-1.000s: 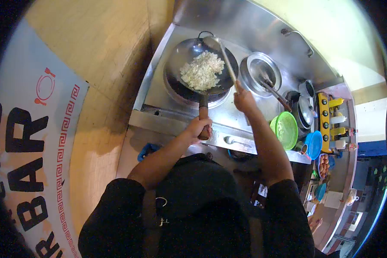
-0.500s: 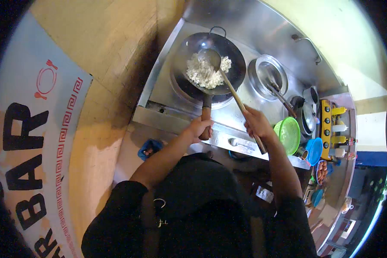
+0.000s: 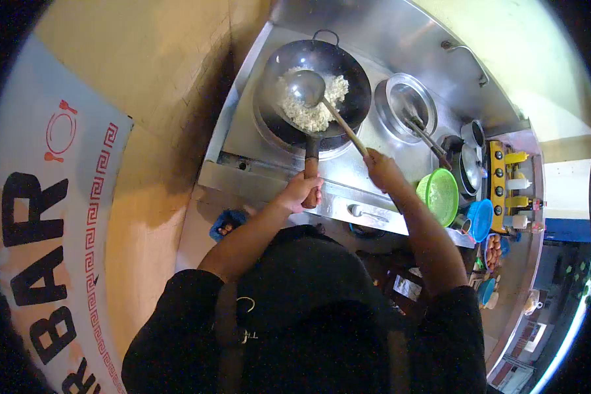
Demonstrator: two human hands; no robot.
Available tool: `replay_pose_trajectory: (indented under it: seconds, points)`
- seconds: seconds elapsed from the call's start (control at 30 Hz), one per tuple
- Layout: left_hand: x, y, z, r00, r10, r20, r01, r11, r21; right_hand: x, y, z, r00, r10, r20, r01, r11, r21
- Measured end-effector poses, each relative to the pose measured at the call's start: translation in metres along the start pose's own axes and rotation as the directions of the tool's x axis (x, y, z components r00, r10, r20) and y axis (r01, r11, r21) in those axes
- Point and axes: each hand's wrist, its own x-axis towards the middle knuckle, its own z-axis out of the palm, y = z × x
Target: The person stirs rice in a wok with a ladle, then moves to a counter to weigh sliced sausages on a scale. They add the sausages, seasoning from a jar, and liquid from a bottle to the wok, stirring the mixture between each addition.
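A dark wok (image 3: 354, 98) sits on the steel stove, with white rice (image 3: 312, 117) in its middle. My left hand (image 3: 301, 192) is wrapped round the wok's wooden handle (image 3: 311, 157). My right hand (image 3: 384, 172) grips the long handle of a ladle (image 3: 306, 88), whose round bowl rests bottom up over the rice and hides part of it. The ladle's handle slants from the bowl down to the right, and its far end is hidden behind my hand and forearm.
Right of the wok, a metal pot (image 3: 389, 108) has utensils leaning in it. Further right are a green basket (image 3: 438, 197), a blue bowl (image 3: 481, 220), dark pans (image 3: 469, 167) and a yellow rack (image 3: 498, 184) with squeeze bottles. A spoon (image 3: 368, 213) lies on the stove's front ledge.
My right hand has moved up and slightly left with the ladle. The ladle's bowl has shifted left over the rice and turned bottom up. My left hand stays on the wok handle.
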Motion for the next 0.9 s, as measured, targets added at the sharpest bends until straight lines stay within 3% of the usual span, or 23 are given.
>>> replay_pose_trajectory:
  seconds: [0.07,0.1,0.17,0.2,0.23,0.27,0.3,0.33,0.37,0.43,0.53,0.6,0.63,0.7,0.73,0.83,0.9]
  points:
    - [-0.004,0.002,0.001,1.0,-0.007,-0.018,0.008,1.0,0.023,-0.002,0.004,-0.016,0.955,0.195,0.223,-0.223,0.969,0.109]
    - [-0.004,0.004,0.002,1.0,-0.005,-0.03,0.006,0.999,0.035,-0.013,0.019,-0.022,0.955,0.198,0.221,-0.226,0.968,0.112]
    - [0.007,0.0,-0.006,1.0,-0.017,-0.016,0.017,1.0,0.018,-0.04,0.041,-0.026,0.978,0.147,0.149,-0.133,0.986,-0.099]
    - [0.006,-0.008,-0.011,0.999,-0.043,-0.009,0.043,0.999,0.002,-0.047,0.013,-0.023,0.953,0.273,0.129,-0.263,0.961,-0.086]
    - [-0.003,-0.018,-0.012,0.998,-0.065,-0.017,0.065,0.998,-0.002,-0.045,0.038,-0.006,0.946,0.289,0.143,-0.28,0.957,-0.082]
    - [-0.002,-0.012,-0.008,1.0,-0.027,-0.001,0.027,0.999,0.03,-0.017,0.074,0.014,1.0,-0.008,-0.026,0.003,0.981,-0.192]
    - [0.002,-0.002,-0.005,1.0,0.023,0.015,-0.024,0.998,0.066,0.011,0.088,0.02,0.929,-0.334,-0.16,0.265,0.902,-0.341]
    - [0.004,-0.003,-0.009,1.0,-0.026,-0.004,0.025,1.0,-0.015,0.008,0.039,0.0,0.999,0.036,0.007,-0.035,0.997,-0.07]
    - [0.0,-0.003,-0.007,1.0,-0.024,-0.013,0.024,1.0,-0.01,0.007,0.014,-0.007,0.999,0.031,0.011,-0.03,0.998,-0.063]
    - [-0.003,0.001,-0.001,1.0,0.0,-0.023,0.0,1.0,0.002,0.014,-0.013,-0.014,0.949,0.228,0.216,-0.293,0.891,0.347]
    - [0.006,-0.01,-0.01,1.0,-0.009,0.025,0.01,1.0,-0.017,0.048,-0.016,0.001,0.95,0.176,0.257,-0.269,0.882,0.387]
    - [0.005,-0.009,-0.01,1.0,-0.002,0.0,0.002,1.0,-0.007,0.07,-0.011,0.015,0.995,0.058,0.086,-0.059,0.998,0.003]
    - [0.004,-0.008,-0.007,1.0,0.013,-0.02,-0.013,1.0,-0.007,0.078,0.004,0.014,0.995,0.059,0.08,-0.06,0.998,0.007]
    - [-0.002,-0.002,-0.002,0.999,0.022,-0.023,-0.022,0.999,0.023,0.09,0.034,0.006,0.965,-0.213,-0.15,0.144,0.915,-0.377]
    - [-0.004,-0.001,-0.003,0.999,0.029,-0.03,-0.027,0.999,0.046,0.071,0.007,-0.012,0.984,-0.104,-0.146,0.058,0.954,-0.293]
    - [-0.001,-0.004,-0.007,1.0,0.024,-0.005,-0.024,1.0,0.013,0.079,0.024,0.004,0.94,-0.232,-0.252,0.11,0.901,-0.42]
    - [-0.004,-0.004,-0.007,1.0,0.014,-0.004,-0.013,1.0,0.026,0.09,0.019,0.027,0.973,-0.19,-0.132,0.116,0.896,-0.429]
